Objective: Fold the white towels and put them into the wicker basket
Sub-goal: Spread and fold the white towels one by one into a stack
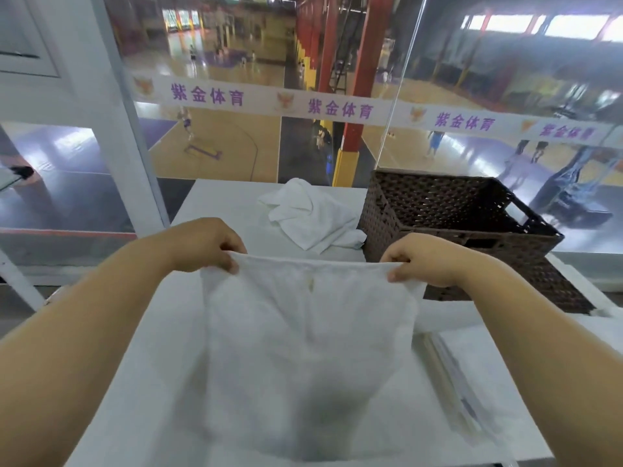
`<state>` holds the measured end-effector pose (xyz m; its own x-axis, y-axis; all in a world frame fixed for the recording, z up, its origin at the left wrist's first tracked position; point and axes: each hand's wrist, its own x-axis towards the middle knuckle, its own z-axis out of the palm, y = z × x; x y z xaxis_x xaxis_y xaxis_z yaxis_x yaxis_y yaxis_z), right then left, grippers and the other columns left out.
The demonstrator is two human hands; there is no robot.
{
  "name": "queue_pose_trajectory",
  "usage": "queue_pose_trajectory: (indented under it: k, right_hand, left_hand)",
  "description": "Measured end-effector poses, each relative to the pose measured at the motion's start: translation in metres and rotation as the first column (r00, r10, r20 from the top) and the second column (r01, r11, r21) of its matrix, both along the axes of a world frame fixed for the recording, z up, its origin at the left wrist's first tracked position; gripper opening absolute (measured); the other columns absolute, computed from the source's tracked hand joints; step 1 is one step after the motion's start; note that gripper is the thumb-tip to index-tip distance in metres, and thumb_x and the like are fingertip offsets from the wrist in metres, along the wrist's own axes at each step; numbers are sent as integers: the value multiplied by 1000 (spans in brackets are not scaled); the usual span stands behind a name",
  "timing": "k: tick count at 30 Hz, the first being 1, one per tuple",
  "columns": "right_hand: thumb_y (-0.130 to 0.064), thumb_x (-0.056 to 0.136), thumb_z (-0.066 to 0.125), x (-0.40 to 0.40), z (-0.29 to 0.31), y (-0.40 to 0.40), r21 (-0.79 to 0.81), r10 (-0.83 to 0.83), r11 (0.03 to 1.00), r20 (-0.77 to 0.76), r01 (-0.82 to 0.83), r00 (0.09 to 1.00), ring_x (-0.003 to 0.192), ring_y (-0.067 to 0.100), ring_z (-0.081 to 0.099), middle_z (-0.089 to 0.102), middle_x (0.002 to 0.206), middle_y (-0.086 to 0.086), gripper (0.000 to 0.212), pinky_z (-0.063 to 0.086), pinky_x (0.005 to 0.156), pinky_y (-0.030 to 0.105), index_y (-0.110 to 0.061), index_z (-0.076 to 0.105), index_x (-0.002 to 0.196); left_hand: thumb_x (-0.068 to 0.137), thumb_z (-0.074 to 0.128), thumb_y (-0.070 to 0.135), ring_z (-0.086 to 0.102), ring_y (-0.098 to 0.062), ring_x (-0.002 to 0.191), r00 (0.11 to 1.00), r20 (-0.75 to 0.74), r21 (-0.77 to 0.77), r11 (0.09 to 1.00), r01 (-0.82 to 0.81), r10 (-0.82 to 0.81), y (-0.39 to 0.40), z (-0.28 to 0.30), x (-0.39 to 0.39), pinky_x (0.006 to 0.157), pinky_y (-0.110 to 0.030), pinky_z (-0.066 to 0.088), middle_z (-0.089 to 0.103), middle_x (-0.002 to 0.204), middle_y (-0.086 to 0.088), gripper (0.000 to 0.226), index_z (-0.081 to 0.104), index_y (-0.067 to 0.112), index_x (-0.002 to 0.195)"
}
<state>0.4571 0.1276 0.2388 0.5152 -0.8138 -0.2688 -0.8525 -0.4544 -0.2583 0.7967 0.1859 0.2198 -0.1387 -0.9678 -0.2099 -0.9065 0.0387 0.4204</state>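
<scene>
A white towel hangs spread out in front of me above the white table. My left hand pinches its upper left corner, and my right hand pinches its upper right corner. The top edge is stretched between both hands; the lower part droops toward me. A second white towel lies crumpled on the far side of the table. The dark brown wicker basket stands at the right, beside that crumpled towel; what I see of its inside holds nothing.
A glass wall rises right behind the table, overlooking a sports hall. A white frame post stands at the left. Flat white sheets or papers lie on the table's near right, under my right forearm.
</scene>
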Motion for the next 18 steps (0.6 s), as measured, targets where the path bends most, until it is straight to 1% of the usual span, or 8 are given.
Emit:
queue_pose_trajectory:
  k: [2,4,7,9,11,14,16,18]
  right_hand:
    - [-22,88,64,5,-6,-6,-57,-27,998,-30,25,999,91,11,59,66,96,-10,12,45,79,27,-24,70,98]
    - [-20,90,61,10,-10,-13,-135,-68,989,-28,63,997,96,15,58,65,101,-5,16,44,82,30,-20,69,103]
    - [-18,94,53,14,-7,-19,-276,-135,949,89,155,987,96,21,59,66,102,1,19,47,82,34,-20,67,106]
    - [-18,95,50,12,-4,-21,-376,-141,904,190,205,972,94,24,60,67,102,2,21,47,79,35,-21,66,108]
    - [-17,95,50,9,-4,-20,-482,-93,852,248,207,964,95,25,60,69,104,2,23,47,79,35,-21,66,110]
    - [-13,94,53,2,-16,-10,-573,4,807,250,145,968,97,25,62,70,106,1,24,43,79,32,-19,68,111]
    - [-10,92,55,-5,-39,1,-541,14,833,238,120,971,97,25,63,71,105,2,25,42,78,31,-18,69,110]
    - [-12,92,56,-12,-70,15,-451,10,890,176,71,984,95,25,63,71,100,3,22,42,75,32,-19,69,108]
  left_hand:
    - [83,67,18,57,-4,81,998,68,-85,996,-8,14,-7,-8,0,65,-12,38,67,91,13,14,71,31,88]
    - [86,64,19,55,-7,85,996,80,-193,981,-33,50,-12,-11,2,66,-12,36,68,96,11,14,72,27,94]
    - [92,58,17,58,-15,96,994,53,-388,919,-68,96,-11,-3,4,81,-26,44,70,106,7,18,73,21,102]
    - [94,55,16,60,-19,101,993,15,-490,866,-94,116,-7,7,4,89,-29,44,70,109,4,21,73,20,105]
    - [94,55,16,61,-21,103,991,17,-558,824,-98,130,-4,12,5,90,-29,43,70,110,3,22,72,19,107]
    - [93,56,15,62,-21,105,990,22,-568,817,-100,136,6,5,3,92,-30,44,70,111,3,22,72,18,108]
    - [93,58,15,62,-19,105,991,30,-503,858,-100,133,18,-17,1,92,-27,44,70,112,4,21,72,19,108]
    - [91,60,16,63,-18,101,992,32,-402,910,-99,123,34,-50,-2,89,-27,45,71,109,5,20,73,22,105]
